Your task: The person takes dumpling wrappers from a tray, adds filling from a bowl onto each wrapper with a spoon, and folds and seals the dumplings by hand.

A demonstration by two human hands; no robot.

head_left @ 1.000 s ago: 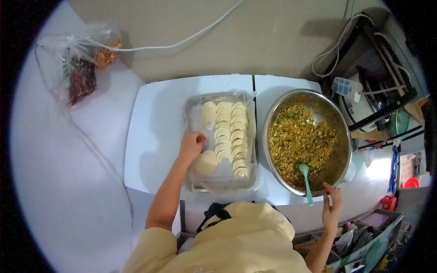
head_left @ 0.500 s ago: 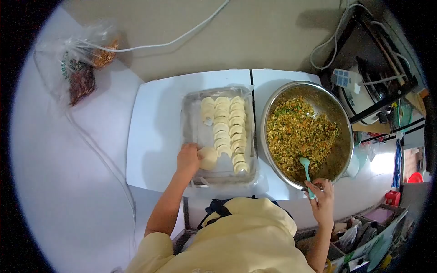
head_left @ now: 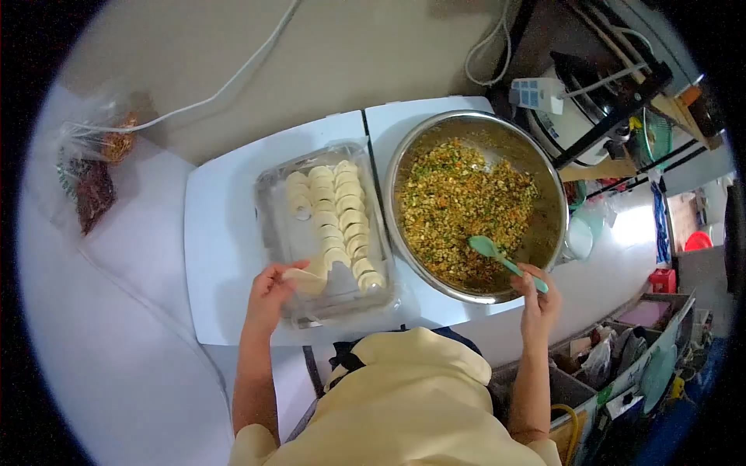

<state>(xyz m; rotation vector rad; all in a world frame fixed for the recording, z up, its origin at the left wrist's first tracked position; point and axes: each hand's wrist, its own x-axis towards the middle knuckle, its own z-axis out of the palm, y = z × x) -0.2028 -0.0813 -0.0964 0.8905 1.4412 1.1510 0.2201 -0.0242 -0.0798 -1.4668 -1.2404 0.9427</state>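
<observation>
My left hand [head_left: 270,293] pinches the edge of a pale round dumpling wrapper [head_left: 305,279], raised at the front left of a metal tray [head_left: 272,210]. Overlapping rows of pale round wrappers [head_left: 351,203] lie in the tray, which has clear plastic around it. In my right hand [head_left: 538,303] is the handle of a mint-green spoon [head_left: 483,246]. Its bowl end rests on a chopped filling [head_left: 458,202] of yellow, green and orange bits. That filling sits in a large steel bowl [head_left: 561,206] right of the tray.
Behind the bowl, a rice cooker [head_left: 571,124] stands on a black-framed rack [head_left: 614,113]. A clear plastic bag [head_left: 95,175] with dark and orange contents lies at the left. A white cable [head_left: 233,89] crosses the wall. Storage bins [head_left: 602,357] stand low at the right.
My left hand has lifted the wrapper's edge, which lay flatter before. The spoon has turned, its bowl end now pointing up and left. The whole view has shifted.
</observation>
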